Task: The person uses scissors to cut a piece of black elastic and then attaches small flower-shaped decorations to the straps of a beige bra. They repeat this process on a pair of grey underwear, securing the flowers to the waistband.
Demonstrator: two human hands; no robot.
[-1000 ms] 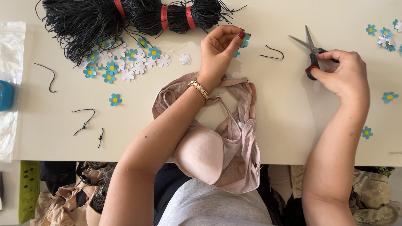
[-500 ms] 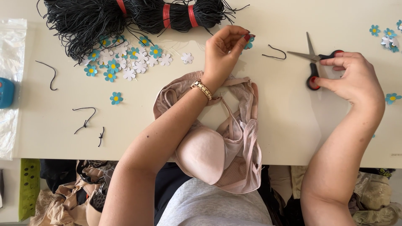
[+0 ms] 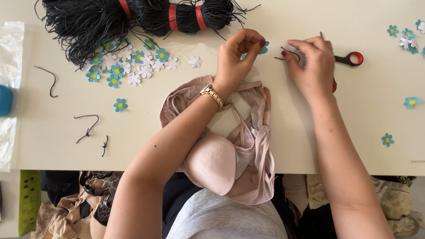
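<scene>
While both hands work at the far side of the table (image 3: 53, 146), I watch the left hand (image 3: 237, 55) pinch a small blue paper flower (image 3: 264, 48) between thumb and fingertips, closed on it just above the bra (image 3: 230, 150) that lies draped over the near edge. My right hand (image 3: 312, 64) has its fingertips drawn together on a short black cord (image 3: 287, 53), which curls just beside the flower; whether the pinch truly has the cord or only touches it, I cannot tell for sure. Scissors (image 3: 349, 58) lie under and just past the right hand, one red handle ring showing, the blade tip poking out above the knuckles.

Risks as I judge them: the flower is thin paper, so a hard pinch or a tug from the cord could crease or tear it. That cord piece is short and springy, so it could slip from the fingertips and skitter off. With the scissors touching or nearly under the right palm, a careless shift could nudge them or catch skin on the blade. The bra hangs partly off the edge, and a forearm drag might pull it into the lap. Loose flowers (image 3: 133, 66) by the cord bundle (image 3: 133, 17) sit well apart from the work.
</scene>
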